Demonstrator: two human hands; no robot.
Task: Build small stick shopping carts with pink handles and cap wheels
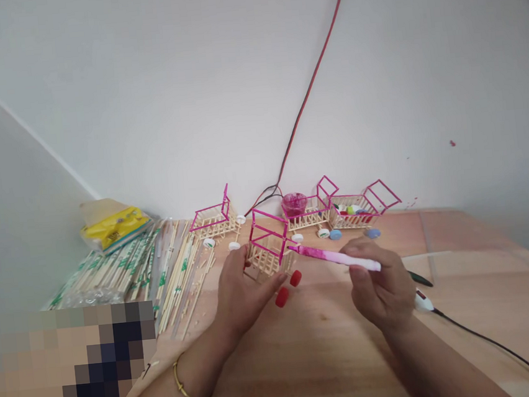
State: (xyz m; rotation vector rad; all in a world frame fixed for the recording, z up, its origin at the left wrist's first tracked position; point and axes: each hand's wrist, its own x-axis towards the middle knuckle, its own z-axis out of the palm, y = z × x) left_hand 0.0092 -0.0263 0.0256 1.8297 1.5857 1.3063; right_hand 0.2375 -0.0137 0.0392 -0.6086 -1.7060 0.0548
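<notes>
Nothing readable, folks! Over at nine o'clock, the yellow bag (120, 230) shows marks too small to make out, and between eight and nine, here come green prints on the stick wrappers (133, 264), all blurred beyond reading.

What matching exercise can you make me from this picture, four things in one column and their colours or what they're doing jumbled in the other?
Things
1. Left hand
2. Visible wheels of the held cart
3. Right hand
4. Packet at the back left

Colours and states
A. Gripping a pink-and-white pen
B. Mostly yellow
C. Holding a small cart made of sticks
D. Red

Pairs: 1-C, 2-D, 3-A, 4-B
</notes>
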